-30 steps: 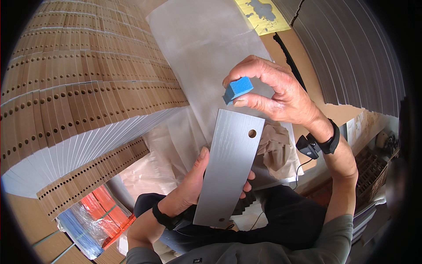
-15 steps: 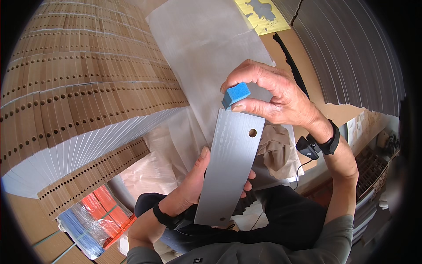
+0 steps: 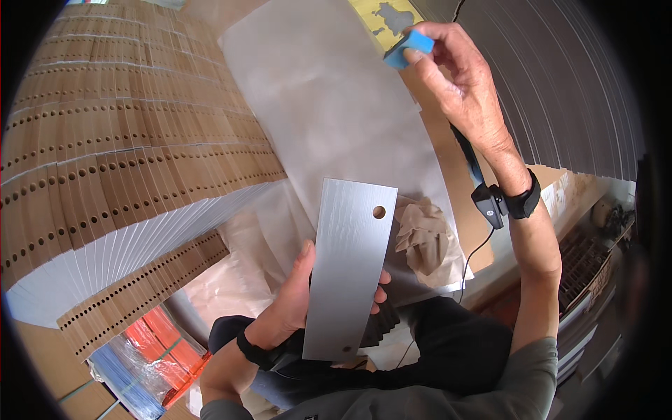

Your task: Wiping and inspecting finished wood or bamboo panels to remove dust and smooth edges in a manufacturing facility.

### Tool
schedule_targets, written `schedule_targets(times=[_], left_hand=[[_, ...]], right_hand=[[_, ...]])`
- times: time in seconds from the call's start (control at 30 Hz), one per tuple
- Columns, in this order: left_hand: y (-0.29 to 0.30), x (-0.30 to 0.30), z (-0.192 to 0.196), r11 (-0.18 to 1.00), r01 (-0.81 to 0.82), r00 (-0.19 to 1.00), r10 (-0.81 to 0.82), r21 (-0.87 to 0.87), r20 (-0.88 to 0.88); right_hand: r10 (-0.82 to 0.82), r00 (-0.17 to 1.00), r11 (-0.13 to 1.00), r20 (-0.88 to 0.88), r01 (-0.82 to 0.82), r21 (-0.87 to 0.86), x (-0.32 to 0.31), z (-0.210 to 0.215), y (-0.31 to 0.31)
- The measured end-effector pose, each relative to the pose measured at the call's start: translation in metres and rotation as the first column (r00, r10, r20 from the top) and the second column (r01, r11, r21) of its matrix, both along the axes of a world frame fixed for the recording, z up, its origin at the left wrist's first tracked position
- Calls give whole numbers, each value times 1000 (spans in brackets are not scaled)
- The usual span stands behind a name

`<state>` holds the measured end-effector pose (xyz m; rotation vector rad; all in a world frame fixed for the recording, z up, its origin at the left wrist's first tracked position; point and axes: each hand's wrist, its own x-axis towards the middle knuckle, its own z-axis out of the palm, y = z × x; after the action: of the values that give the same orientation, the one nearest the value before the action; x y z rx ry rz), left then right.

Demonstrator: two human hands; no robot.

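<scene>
My left hand (image 3: 294, 287) is closed round the lower half of a grey-painted board (image 3: 350, 266), thumb on its left edge and fingertips showing at its right. The board is tilted slightly, with one round hole near its upper right corner and a smaller dark one near the bottom. My right hand (image 3: 465, 87) pinches a small blue sponge (image 3: 418, 45) between thumb and fingers. It hangs near the lower edge of a yellow sheet (image 3: 388, 21) smeared with grey paint, well away from the board.
Rows of stacked boards with drilled wooden edges (image 3: 140, 175) rise at the left. Grey boards (image 3: 560, 91) stand packed at the far right. Brown wrapping paper (image 3: 322, 91) covers the middle, with a crumpled paper wad (image 3: 423, 241) beside the board. Orange wrapped bundles (image 3: 164, 343) lie lower left.
My right hand has lifted the blue sponge off the board's top end and carried it up and right to the yellow sheet. The board in my left hand has shifted slightly left.
</scene>
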<state>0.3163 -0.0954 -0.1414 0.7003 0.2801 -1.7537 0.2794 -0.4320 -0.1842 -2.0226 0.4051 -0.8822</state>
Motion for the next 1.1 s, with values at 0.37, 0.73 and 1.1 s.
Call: schedule_targets(times=[0.37,0.73,1.1], left_hand=[[-6,-2,-3,998,-64,997,64,-8,34],[-5,-5,9,997,-68,977,62,21,204],[15,-38,22,988,-140,970,149,-61,191]], right_hand=[[-318,897,932,-308,355,70,49,-96,-64],[174,918,978,-355,-118,174,-35,-31,8],[301,724,930,-621,-368,22,-156,-54,128]])
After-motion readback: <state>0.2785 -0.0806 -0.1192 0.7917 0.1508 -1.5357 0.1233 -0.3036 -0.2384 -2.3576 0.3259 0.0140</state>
